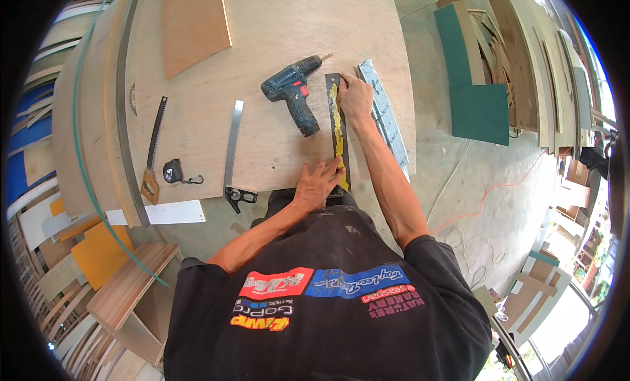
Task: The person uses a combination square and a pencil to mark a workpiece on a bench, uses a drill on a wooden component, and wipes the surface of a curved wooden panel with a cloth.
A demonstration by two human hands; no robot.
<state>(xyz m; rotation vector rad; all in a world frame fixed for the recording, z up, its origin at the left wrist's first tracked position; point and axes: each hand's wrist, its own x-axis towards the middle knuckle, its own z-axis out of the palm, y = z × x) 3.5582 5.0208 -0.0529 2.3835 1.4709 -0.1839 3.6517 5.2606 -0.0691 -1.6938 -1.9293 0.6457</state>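
At upper centre, a yellow-smeared strip (338, 122) is held near its top by the curled right hand (356, 97) and, presumably for steadiness, touched lower by the half-spread left hand (316, 186).

Coloured lettering (357, 282) — on black shirt (328, 345).

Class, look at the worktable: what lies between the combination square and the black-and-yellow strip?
The head view shows a cordless drill between the combination square and the strip; nearer the body, the left hand also comes between.
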